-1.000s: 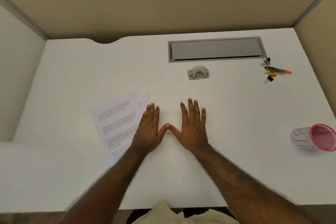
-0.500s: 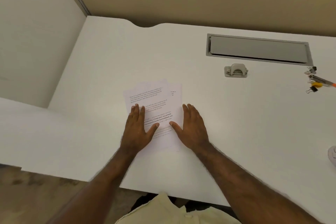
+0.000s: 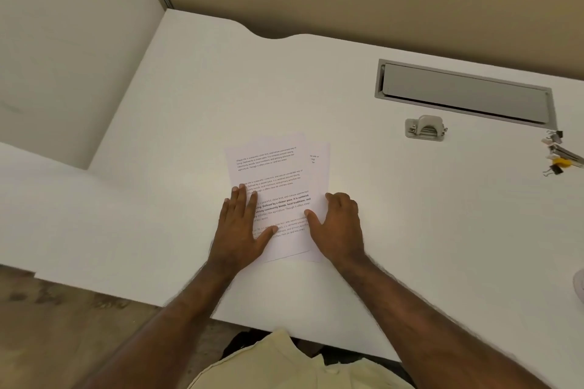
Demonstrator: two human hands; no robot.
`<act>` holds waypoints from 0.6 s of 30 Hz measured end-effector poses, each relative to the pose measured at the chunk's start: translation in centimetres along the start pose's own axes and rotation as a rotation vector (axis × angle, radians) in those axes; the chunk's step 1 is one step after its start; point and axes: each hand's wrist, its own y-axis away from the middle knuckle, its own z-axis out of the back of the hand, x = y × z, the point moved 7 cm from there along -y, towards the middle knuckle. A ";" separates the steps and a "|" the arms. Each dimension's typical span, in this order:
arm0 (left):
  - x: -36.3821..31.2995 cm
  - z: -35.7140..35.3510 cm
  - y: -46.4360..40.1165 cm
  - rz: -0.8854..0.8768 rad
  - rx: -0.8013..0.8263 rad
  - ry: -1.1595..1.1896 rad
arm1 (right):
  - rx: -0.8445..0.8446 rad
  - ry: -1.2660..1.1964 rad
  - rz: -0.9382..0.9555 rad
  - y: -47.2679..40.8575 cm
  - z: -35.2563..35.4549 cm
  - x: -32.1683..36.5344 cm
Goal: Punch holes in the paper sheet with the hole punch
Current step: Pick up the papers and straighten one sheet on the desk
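At frame centre, the left hand (image 3: 240,224) is lying flat, fingers straight, on the paper sheets (image 3: 278,180); the right hand (image 3: 339,224), fingers curling, is grasping their right edge.

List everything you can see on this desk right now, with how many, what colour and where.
printed sheets: at least two, white, overlapping, near the desk's front edge
hole punch: one, grey, beyond and right of the sheets, apart from them
cable hatch: one, grey, set into the desk behind the punch
binder clips and pens: small pile, black, yellow, silver, far right
desk: one, white
left hand: flat on the sheets' left side
right hand: at the sheets' right edge, fingers curled, thumb on the paper
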 end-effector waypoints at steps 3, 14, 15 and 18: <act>0.3 -0.3 0.0 -0.007 -0.003 -0.001 | 0.018 -0.076 -0.067 -0.1 -0.2 0.0; 0.3 -0.5 0.1 -0.036 -0.022 0.007 | 0.063 -0.480 -0.416 -0.9 -0.7 0.1; 0.2 -0.5 0.1 -0.037 -0.022 0.007 | 0.069 -0.510 -0.453 -1.0 -0.7 0.1; 0.3 -0.7 0.1 -0.036 -0.019 0.001 | 0.084 -0.578 -0.532 -1.5 -0.9 -0.1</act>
